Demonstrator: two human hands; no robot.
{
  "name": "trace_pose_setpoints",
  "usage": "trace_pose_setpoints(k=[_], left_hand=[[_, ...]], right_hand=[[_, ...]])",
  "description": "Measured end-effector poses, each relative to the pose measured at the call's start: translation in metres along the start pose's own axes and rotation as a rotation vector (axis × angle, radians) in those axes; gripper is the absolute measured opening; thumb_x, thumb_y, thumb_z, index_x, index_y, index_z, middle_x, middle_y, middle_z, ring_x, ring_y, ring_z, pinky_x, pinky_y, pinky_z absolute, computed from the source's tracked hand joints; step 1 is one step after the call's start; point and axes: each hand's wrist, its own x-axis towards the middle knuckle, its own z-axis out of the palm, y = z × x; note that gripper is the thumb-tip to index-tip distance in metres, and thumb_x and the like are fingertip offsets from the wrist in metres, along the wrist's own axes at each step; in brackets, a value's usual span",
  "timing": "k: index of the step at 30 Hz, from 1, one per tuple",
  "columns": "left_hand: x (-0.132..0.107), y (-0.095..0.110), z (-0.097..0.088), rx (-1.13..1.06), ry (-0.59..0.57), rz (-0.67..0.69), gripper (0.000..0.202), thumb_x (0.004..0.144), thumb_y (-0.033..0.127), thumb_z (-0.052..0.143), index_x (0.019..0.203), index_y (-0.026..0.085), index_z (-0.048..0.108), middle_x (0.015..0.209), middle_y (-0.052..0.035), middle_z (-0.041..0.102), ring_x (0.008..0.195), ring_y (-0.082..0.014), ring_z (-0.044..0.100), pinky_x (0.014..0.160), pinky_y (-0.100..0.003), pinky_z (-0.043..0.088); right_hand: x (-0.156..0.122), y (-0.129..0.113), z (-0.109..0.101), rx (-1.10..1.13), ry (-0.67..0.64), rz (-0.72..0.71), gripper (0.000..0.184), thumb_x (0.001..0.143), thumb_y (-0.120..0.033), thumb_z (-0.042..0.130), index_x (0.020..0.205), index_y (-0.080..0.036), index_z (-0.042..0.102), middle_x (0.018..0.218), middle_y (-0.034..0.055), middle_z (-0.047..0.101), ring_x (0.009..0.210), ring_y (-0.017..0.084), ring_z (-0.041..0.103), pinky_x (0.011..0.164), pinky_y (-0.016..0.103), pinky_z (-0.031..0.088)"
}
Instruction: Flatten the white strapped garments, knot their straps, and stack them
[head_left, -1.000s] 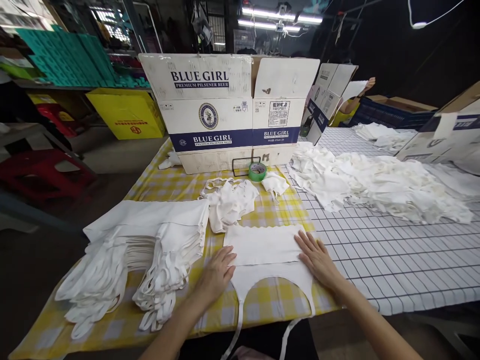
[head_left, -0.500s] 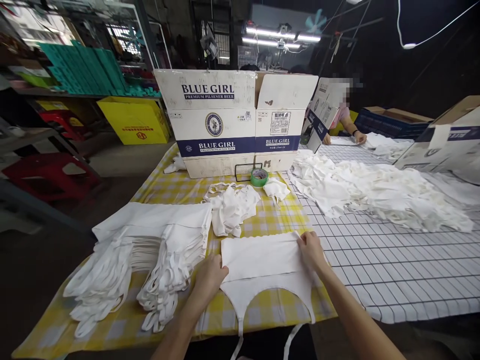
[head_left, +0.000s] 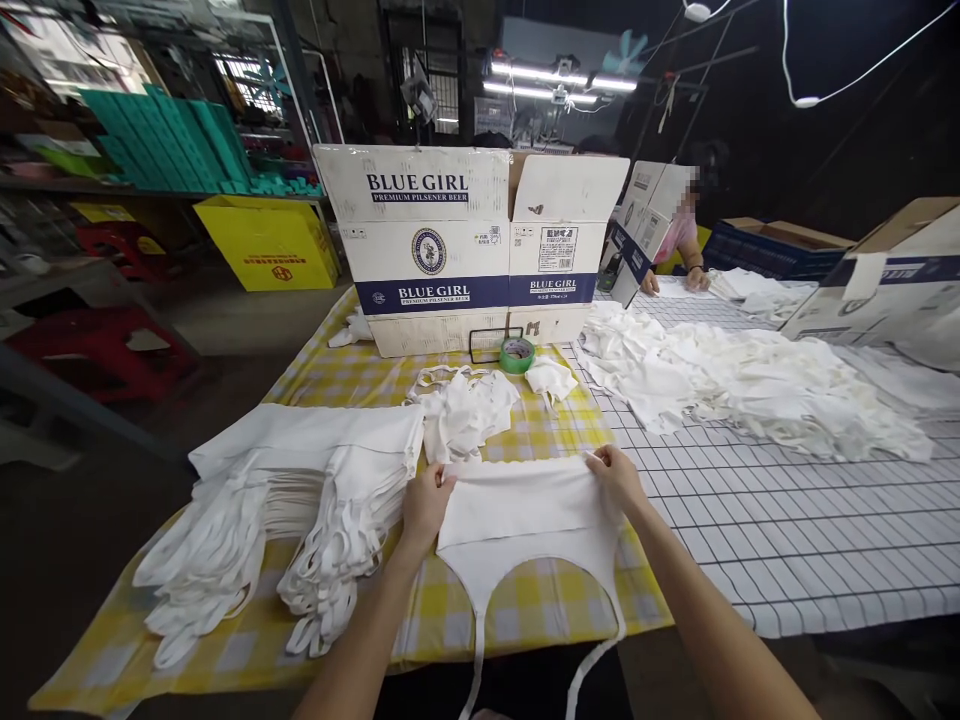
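A white strappy camisole top point(head_left: 525, 510) lies spread over the yellow checked cloth point(head_left: 540, 620), its two straps hanging past the near table edge. My left hand point(head_left: 427, 508) pinches its far left corner, fingers closed. At the far right corner, my right hand point(head_left: 616, 478) grips the hem in the same way. Left of my left hand rests a neat stack of white camisoles point(head_left: 307, 440), their straps dangling toward me. A crumpled heap of white garments point(head_left: 469, 408) lies just beyond the camisole.
Behind stands a tall beer carton point(head_left: 427, 250), with a roll of green tape point(head_left: 517, 355) before it. A large pile of white garments point(head_left: 735, 385) covers part of the grid-patterned cloth point(head_left: 750, 530) at right. Across the table, a co-worker point(head_left: 684, 245) handles white fabric.
My left hand has moved up from the camisole's left side to its far corner. The far edge has shifted slightly away from me; my right hand keeps its hold.
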Motion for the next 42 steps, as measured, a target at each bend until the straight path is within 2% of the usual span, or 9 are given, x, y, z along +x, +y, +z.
trace_pose_setpoints(k=[5,10,14,18,22,27,31,37,42], left_hand=[[-0.016,0.008,0.013,0.201,0.275,0.251,0.030,0.082,0.019,0.046,0.111,0.018,0.053,0.108,-0.0105,0.057,0.101,-0.0233,0.052,0.085,-0.035,0.040],[-0.040,0.018,0.038,0.345,0.040,0.687,0.050,0.087,0.031,0.044,0.135,0.030,0.033,0.142,-0.0041,0.033,0.131,-0.0255,0.026,0.105,-0.044,0.024],[-0.040,0.006,0.037,0.389,-0.098,0.682,0.056,0.088,0.042,0.038,0.140,0.031,0.020,0.149,-0.0025,0.015,0.136,-0.0249,0.012,0.108,-0.050,0.012],[-0.035,0.008,0.032,0.405,-0.202,0.590,0.056,0.087,0.044,0.039,0.139,0.028,0.025,0.149,-0.0047,0.015,0.136,-0.0288,0.010,0.107,-0.054,0.012],[-0.034,0.054,0.048,0.338,-0.169,0.620,0.053,0.089,0.041,0.036,0.139,0.026,0.026,0.149,-0.0044,0.016,0.136,-0.0286,0.011,0.107,-0.054,0.013],[-0.046,0.100,0.084,0.284,-0.260,0.882,0.055,0.088,0.046,0.036,0.139,0.033,0.021,0.150,-0.0003,0.011,0.136,-0.0266,0.010,0.107,-0.055,0.011],[-0.052,0.094,0.095,0.317,-0.330,0.915,0.057,0.086,0.050,0.037,0.139,0.034,0.023,0.150,-0.0014,0.012,0.136,-0.0283,0.009,0.107,-0.057,0.008],[-0.058,0.089,0.083,0.340,-0.363,0.869,0.058,0.087,0.044,0.038,0.140,0.029,0.020,0.150,-0.0045,0.011,0.137,-0.0278,0.009,0.106,-0.057,0.008],[-0.048,0.062,0.066,0.362,-0.296,0.765,0.054,0.090,0.041,0.031,0.141,0.028,0.018,0.148,-0.0035,0.018,0.136,-0.0244,0.016,0.107,-0.052,0.015]], right_hand=[[-0.012,-0.018,0.013,-0.106,0.188,-0.085,0.048,0.085,-0.036,0.038,0.130,-0.018,0.036,0.128,0.0136,0.046,0.117,0.029,0.042,0.093,0.043,0.032],[-0.026,-0.012,0.038,-0.375,0.068,-0.385,0.049,0.093,-0.042,0.021,0.141,-0.030,0.020,0.148,-0.0020,0.020,0.136,0.021,0.012,0.106,0.044,0.015],[-0.020,0.016,0.031,-0.427,-0.064,-0.392,0.051,0.092,-0.049,0.015,0.141,-0.034,0.014,0.149,-0.0065,0.015,0.137,0.019,0.008,0.107,0.046,0.012],[-0.025,0.033,0.016,-0.439,0.013,-0.241,0.053,0.092,-0.049,0.015,0.142,-0.030,0.017,0.150,-0.0020,0.014,0.137,0.022,0.010,0.106,0.049,0.015],[-0.047,0.028,0.015,-0.418,0.161,-0.225,0.055,0.093,-0.047,0.013,0.143,-0.025,0.010,0.150,0.0011,0.010,0.137,0.019,0.007,0.107,0.045,0.016],[-0.048,0.025,0.015,-0.440,0.005,-0.316,0.051,0.093,-0.047,0.017,0.141,-0.031,0.020,0.148,-0.0034,0.020,0.136,0.020,0.013,0.106,0.046,0.017],[-0.031,0.019,0.010,-0.393,0.064,-0.178,0.054,0.093,-0.045,0.014,0.142,-0.022,0.018,0.149,0.0031,0.017,0.136,0.025,0.011,0.104,0.050,0.018],[-0.021,-0.004,0.014,-0.299,-0.086,-0.358,0.054,0.091,-0.051,0.020,0.141,-0.030,0.019,0.149,-0.0035,0.016,0.137,0.019,0.009,0.107,0.042,0.014],[-0.022,0.000,0.006,-0.267,-0.028,-0.318,0.053,0.093,-0.046,0.006,0.143,-0.029,0.012,0.149,-0.0024,0.012,0.137,0.018,0.001,0.108,0.043,0.008]])
